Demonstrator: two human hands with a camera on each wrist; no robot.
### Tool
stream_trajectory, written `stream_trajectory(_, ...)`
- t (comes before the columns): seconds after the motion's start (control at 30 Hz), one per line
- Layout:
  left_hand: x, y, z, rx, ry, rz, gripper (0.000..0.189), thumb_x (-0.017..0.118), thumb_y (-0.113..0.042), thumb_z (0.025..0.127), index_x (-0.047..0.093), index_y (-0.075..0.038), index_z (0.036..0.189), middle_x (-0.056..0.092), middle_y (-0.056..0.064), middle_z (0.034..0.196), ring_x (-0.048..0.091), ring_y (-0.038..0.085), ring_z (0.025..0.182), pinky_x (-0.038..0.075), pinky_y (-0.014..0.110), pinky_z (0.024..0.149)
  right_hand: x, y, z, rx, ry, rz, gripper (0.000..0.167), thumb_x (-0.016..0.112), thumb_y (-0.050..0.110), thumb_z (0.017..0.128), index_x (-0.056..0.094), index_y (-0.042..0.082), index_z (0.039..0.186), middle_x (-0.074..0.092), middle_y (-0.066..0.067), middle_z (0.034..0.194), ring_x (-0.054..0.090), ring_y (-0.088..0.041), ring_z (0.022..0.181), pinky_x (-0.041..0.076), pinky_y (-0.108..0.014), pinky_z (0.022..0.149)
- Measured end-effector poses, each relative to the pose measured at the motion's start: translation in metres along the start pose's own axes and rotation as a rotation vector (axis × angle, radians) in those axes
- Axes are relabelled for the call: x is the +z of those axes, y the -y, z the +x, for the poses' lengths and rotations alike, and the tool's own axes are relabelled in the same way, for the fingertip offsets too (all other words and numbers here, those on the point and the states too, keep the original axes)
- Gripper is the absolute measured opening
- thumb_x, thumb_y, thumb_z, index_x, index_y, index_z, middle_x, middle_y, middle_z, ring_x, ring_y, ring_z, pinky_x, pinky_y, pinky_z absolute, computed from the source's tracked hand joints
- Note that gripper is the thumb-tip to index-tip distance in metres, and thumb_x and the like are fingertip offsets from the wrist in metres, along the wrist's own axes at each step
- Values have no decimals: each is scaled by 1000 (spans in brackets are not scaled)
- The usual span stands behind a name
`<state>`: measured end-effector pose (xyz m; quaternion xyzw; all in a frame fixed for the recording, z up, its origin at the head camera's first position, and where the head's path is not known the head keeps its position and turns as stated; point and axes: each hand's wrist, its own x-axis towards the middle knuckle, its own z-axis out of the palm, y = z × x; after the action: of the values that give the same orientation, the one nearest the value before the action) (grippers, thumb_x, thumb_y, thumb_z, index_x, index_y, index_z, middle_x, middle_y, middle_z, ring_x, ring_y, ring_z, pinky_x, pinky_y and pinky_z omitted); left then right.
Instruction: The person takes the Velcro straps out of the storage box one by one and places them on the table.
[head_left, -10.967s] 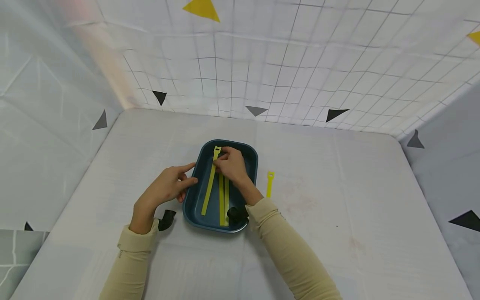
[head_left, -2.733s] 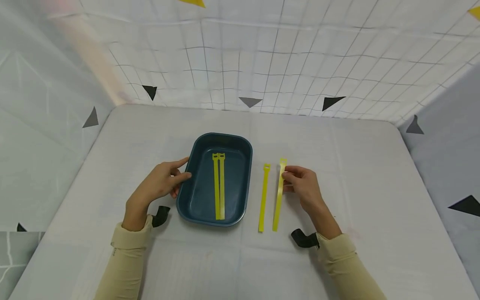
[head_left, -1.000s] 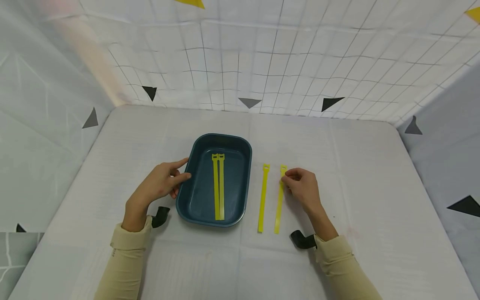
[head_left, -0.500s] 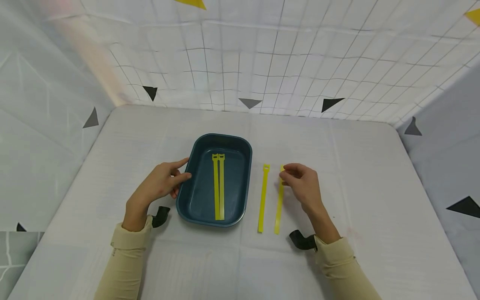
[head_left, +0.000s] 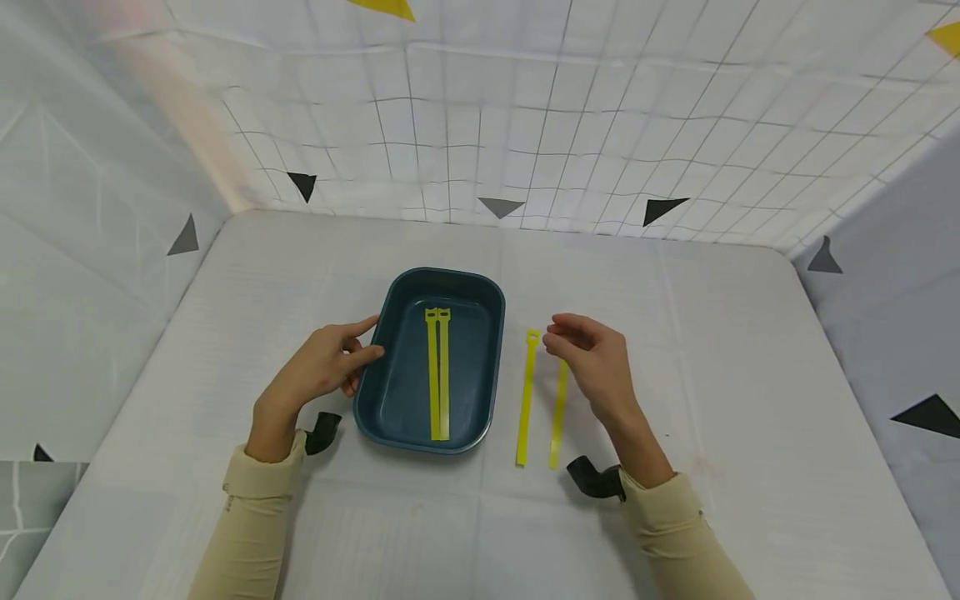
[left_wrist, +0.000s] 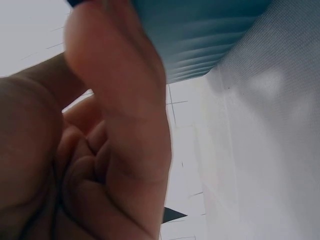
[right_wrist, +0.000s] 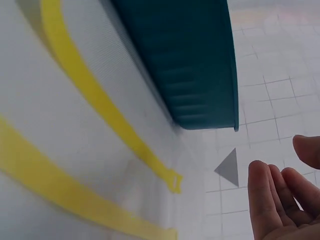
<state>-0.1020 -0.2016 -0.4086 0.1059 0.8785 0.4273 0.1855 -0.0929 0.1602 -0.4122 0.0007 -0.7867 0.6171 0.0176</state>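
L hand [head_left: 318,367]: thumb + index hold tray [head_left: 471,375], left rim.
R hand [head_left: 597,358]: thumb & fingers apart, above right yel. strap [head_left: 557,425].
Left yel. strap [head_left: 526,404]: worktop [head_left: 772,467], betw. tray & right strap.
Yel. pair [head_left: 444,383]: in tray, side by side.

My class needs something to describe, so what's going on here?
A person is working with yellow straps and a dark blue-green tray on a white table. The left hand holds the tray at its left side. Two straps lie side by side in the tray; two more lie apart on the table to its right. The right hand holds nothing and hovers near the outermost strap, partly hiding it.
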Motion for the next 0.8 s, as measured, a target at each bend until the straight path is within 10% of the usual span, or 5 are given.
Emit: stream_trajectory(0.8,0,-2,-2,17,-7,22,60,59,-19,101,33,-2,153,58,6,69,59,30,50,53,40,51,29,27,5,-71,80,50,33,73,4,90,66,-2,122,66,-13,116,64,-23,103,51,-33,93)
